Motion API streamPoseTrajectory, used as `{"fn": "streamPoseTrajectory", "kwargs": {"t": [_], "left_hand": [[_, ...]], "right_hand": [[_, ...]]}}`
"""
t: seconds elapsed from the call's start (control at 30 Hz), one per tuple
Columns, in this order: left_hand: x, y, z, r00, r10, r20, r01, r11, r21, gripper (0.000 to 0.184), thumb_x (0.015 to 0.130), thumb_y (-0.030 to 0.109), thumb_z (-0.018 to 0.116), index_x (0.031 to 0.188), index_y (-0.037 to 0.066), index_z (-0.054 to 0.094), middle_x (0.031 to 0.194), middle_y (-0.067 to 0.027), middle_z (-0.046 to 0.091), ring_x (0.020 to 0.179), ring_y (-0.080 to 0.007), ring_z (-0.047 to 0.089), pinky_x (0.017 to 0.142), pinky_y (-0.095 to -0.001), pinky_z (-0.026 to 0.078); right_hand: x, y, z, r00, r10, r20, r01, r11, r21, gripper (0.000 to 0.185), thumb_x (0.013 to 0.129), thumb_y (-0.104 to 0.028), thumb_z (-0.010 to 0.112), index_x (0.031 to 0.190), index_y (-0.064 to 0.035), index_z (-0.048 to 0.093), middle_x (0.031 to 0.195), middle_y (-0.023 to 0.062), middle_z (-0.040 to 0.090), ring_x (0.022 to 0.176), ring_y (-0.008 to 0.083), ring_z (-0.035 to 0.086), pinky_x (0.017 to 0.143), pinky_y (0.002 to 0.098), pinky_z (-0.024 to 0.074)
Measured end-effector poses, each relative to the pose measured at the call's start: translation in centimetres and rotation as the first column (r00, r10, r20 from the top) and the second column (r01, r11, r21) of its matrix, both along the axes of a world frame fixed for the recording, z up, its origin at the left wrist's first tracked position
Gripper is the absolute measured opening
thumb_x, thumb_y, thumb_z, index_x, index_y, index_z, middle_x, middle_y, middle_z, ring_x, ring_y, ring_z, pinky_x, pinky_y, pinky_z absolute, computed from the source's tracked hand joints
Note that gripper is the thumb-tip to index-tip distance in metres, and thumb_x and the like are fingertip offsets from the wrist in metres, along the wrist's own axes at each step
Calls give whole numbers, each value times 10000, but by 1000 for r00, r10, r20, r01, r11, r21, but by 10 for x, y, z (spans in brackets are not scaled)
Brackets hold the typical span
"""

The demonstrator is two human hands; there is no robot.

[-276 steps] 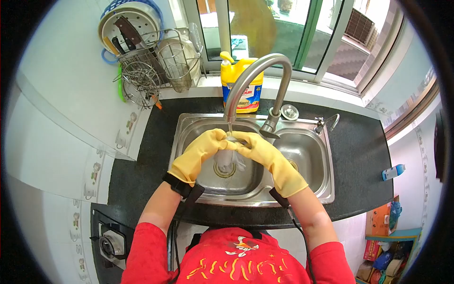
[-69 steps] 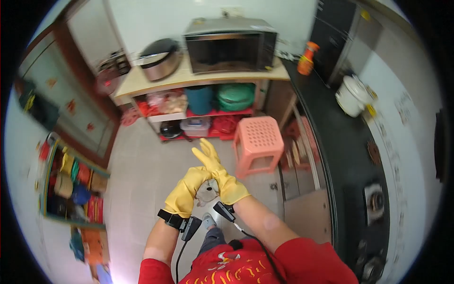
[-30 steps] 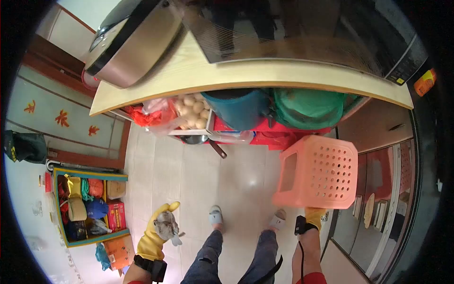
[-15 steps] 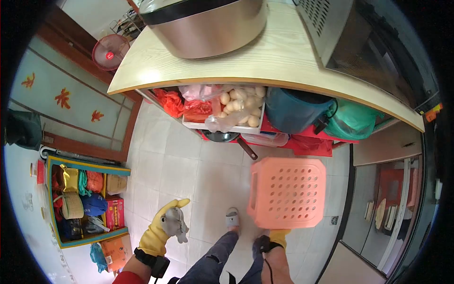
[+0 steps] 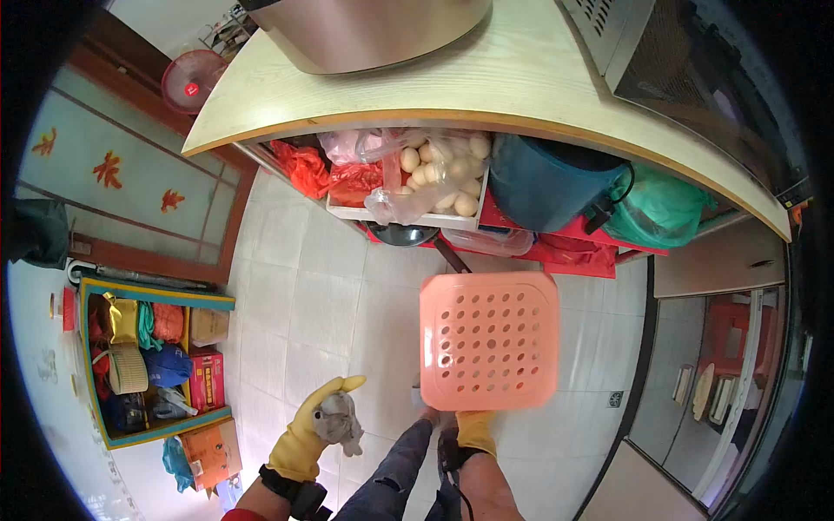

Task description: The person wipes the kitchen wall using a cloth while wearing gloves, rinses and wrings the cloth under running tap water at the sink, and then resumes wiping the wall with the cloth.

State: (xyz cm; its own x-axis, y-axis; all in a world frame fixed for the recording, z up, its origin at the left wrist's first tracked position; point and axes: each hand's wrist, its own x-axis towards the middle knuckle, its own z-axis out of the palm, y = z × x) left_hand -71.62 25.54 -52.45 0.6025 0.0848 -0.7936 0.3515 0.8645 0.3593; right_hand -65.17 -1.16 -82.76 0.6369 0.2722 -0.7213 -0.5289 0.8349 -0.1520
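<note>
Left hand (image 5: 300,438), gloved in yellow: grasping a grey cloth (image 5: 339,423), bunched, with one digit extended past it. The cloth hangs clear of the stool and the shelf, above the floor (image 5: 321,300). Right hand (image 5: 476,427), likewise gloved: grasping the stool (image 5: 499,351) at its near side; the fingers are hidden by the seat. The stool is pink, its perforated seat facing up, in front of the person's legs (image 5: 400,469). Whether its feet touch the floor cannot be told.

Beyond it stands the bench (image 5: 521,91), bearing a cooker (image 5: 373,39) and a microwave (image 5: 695,82). Beneath the top: eggs (image 5: 419,176) in a white tray, a blue bucket (image 5: 547,187) beside them, and a green bag (image 5: 656,208). A pan (image 5: 400,234) sits lower, its handle reaching toward the stool. To the left, a loaded shelf (image 5: 165,293) stands near a carton (image 5: 215,456).
</note>
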Motion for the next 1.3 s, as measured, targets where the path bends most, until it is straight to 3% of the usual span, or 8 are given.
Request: {"fn": "streamPoseTrajectory", "kwargs": {"t": [0.33,0.4,0.6,0.73,0.8,0.97,1.07,1.3], "left_hand": [[70,-51,19,982,123,140,-93,975,-202,477,1016,306,485,1368,-16,492,666,-32,588,588,-226,620,619,-405,541],[81,-61,29,979,76,188,-42,983,-179,469,1016,303,487,1364,-11,496,662,-21,585,579,-208,611,618,-400,537],[109,-84,68,967,-10,254,57,982,-179,433,1029,284,470,1343,-7,534,684,30,534,615,-115,532,615,-276,449],[115,-94,40,924,29,380,100,944,-315,409,1022,292,473,1341,45,545,715,21,564,627,-131,540,632,-300,476],[119,-111,42,880,20,474,144,940,-309,397,1022,299,473,1320,57,571,726,19,564,643,-123,543,639,-291,480],[136,-177,42,860,-448,245,111,632,767,331,1000,267,549,1246,64,639,829,10,639,760,-103,613,728,-276,517],[148,-206,101,918,-317,240,201,890,409,331,1000,261,558,1254,62,633,924,-3,663,832,-102,626,759,-272,517],[152,-187,161,687,-656,312,408,704,582,354,991,256,571,1276,49,605,997,4,658,884,-92,605,793,-243,492]], "right_hand": [[7,-83,47,926,289,-244,-338,921,-192,415,997,-414,491,1350,-196,500,1492,62,442,1321,258,486,1028,498,455],[-4,-101,-4,119,903,412,-25,417,-908,362,1030,-371,431,1341,-197,492,1466,105,451,1320,270,480,1018,484,459],[13,-74,67,824,526,210,-394,799,-453,354,1061,-216,352,1399,-151,431,1414,119,466,1318,311,459,1018,455,474],[9,-81,147,779,574,253,-236,642,-730,520,1015,-385,465,1446,-105,382,1412,113,449,1212,250,539,955,401,525],[36,-82,216,841,497,212,-407,841,-357,513,1008,-327,518,1435,-79,379,1323,166,508,1160,321,593,967,422,523],[68,-80,321,691,583,427,-585,799,-143,563,970,-377,585,1406,-66,409,1236,156,584,1078,310,637,941,423,532],[69,-85,337,603,610,514,-503,791,-348,512,963,-334,603,1371,-66,448,1176,136,622,978,260,659,827,400,551],[70,-90,386,604,679,417,-283,672,-684,214,944,-165,600,1121,-46,619,870,68,674,728,183,659,580,298,514]]}}
